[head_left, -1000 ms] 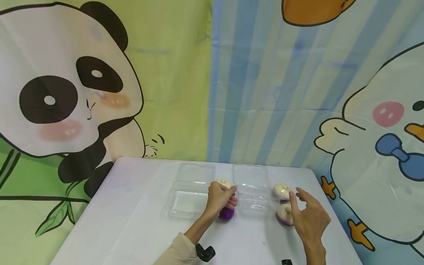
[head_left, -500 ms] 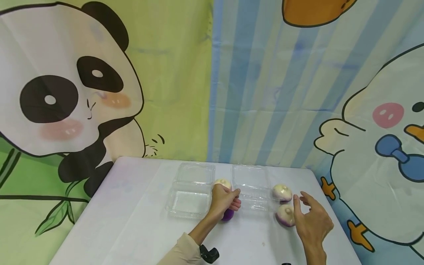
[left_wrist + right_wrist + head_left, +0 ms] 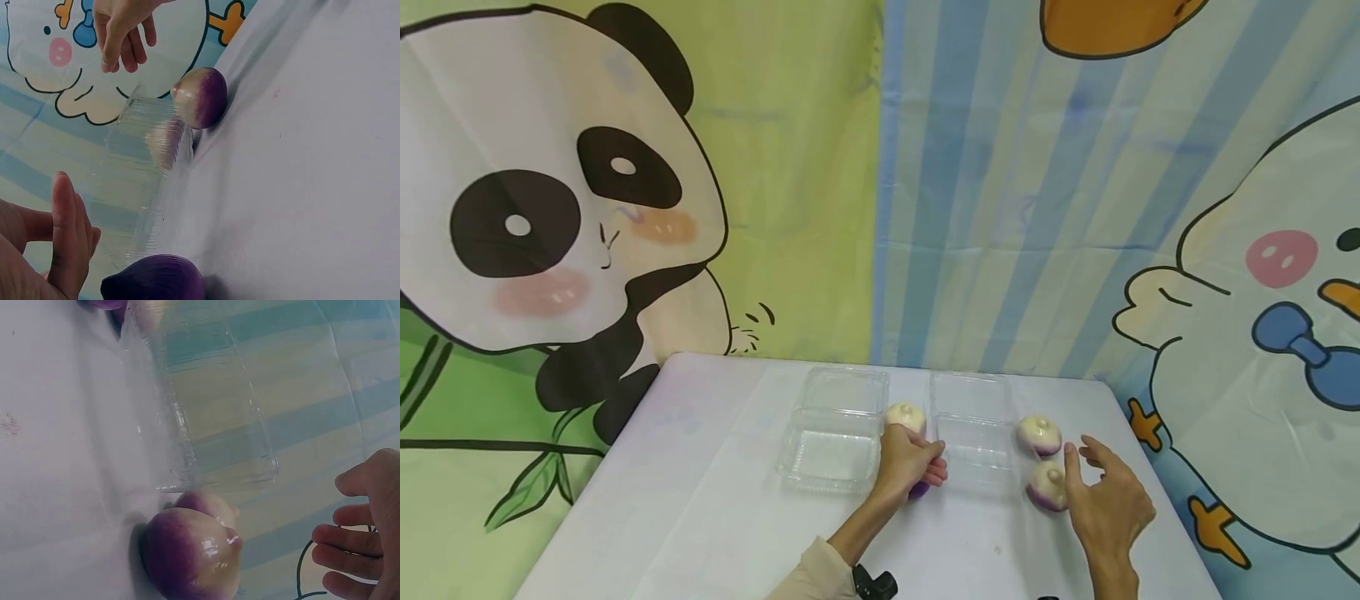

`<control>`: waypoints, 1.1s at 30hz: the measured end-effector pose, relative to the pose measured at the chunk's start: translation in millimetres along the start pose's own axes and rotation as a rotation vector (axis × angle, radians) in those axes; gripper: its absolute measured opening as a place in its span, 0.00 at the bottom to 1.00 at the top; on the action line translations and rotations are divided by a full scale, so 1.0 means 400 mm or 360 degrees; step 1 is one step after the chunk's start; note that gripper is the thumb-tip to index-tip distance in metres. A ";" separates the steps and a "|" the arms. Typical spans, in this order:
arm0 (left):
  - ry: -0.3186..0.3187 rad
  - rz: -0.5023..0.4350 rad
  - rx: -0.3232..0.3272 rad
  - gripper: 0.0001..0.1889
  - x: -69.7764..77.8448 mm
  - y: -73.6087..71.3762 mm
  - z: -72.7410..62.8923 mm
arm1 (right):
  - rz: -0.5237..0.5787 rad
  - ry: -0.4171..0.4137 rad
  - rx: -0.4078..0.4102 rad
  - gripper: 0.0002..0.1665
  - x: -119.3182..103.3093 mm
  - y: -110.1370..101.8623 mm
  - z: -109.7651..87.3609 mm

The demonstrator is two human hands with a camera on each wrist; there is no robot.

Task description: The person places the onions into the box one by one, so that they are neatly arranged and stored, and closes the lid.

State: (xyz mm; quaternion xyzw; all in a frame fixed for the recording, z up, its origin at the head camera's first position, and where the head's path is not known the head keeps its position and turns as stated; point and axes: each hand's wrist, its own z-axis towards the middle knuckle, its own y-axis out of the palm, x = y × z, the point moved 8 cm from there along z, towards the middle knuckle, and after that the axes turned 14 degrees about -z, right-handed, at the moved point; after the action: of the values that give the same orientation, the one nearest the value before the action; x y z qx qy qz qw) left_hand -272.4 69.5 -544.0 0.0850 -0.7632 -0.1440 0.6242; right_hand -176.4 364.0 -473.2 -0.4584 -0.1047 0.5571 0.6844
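Two clear plastic clamshell boxes lie with their lids folded back. Beside the left edge of the right box (image 3: 973,446) is my left hand (image 3: 907,463), its fingers extended and holding nothing. A dark purple bulb (image 3: 156,278) sits below that hand, mostly hidden in the head view. A pale round vegetable (image 3: 906,417) lies behind it, between the boxes. My right hand (image 3: 1105,496) hovers with spread, relaxed fingers, right of two purple-and-white turnip-like vegetables, the front one (image 3: 1047,486) and the back one (image 3: 1039,435). In the right wrist view its fingers (image 3: 350,540) grip nothing.
The left clamshell box (image 3: 831,454) lies left of my left hand. Everything stands on a white table (image 3: 700,500), whose far edge meets a cartoon-printed curtain (image 3: 985,208).
My left hand has shifted slightly right and toward me, and my right hand slightly right, away from the box. The right box's base has settled lower onto the table.
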 end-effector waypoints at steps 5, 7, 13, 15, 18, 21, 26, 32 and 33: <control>0.0018 0.0034 -0.0013 0.07 -0.007 0.002 -0.008 | -0.0010 0.0013 -0.0021 0.21 0.003 0.006 -0.002; 0.0030 0.0054 -0.0018 0.07 -0.007 0.003 -0.012 | -0.0014 0.0023 -0.0035 0.22 0.005 0.009 -0.005; 0.0072 0.0117 -0.0033 0.06 -0.011 0.001 -0.019 | -0.0015 0.0043 -0.0061 0.22 0.015 0.017 -0.011; 0.0098 0.0138 -0.0039 0.06 -0.012 0.000 -0.019 | -0.0017 0.0050 -0.0078 0.22 0.019 0.020 -0.012; 0.0117 0.0143 -0.0041 0.06 -0.017 -0.002 -0.021 | -0.0016 0.0068 -0.0115 0.23 0.025 0.027 -0.016; 0.0117 0.0142 -0.0035 0.06 -0.023 -0.002 -0.025 | -0.0011 0.0083 -0.0146 0.23 0.032 0.033 -0.019; 0.0113 0.0155 -0.0031 0.05 -0.025 0.002 -0.030 | 0.0001 0.0094 -0.0170 0.23 0.038 0.039 -0.023; 0.0129 0.0187 -0.0035 0.04 -0.024 0.006 -0.031 | 0.0007 0.0091 -0.0199 0.23 0.045 0.048 -0.024; 0.0131 0.0191 -0.0031 0.04 -0.024 0.007 -0.032 | 0.0008 0.0089 -0.0205 0.23 0.047 0.050 -0.025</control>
State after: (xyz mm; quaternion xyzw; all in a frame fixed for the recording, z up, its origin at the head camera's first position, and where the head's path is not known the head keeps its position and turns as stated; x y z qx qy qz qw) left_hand -257.7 73.5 -549.7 0.0389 -0.7392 -0.1100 0.6633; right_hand -176.8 374.2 -500.6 -0.5172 -0.1201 0.5379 0.6547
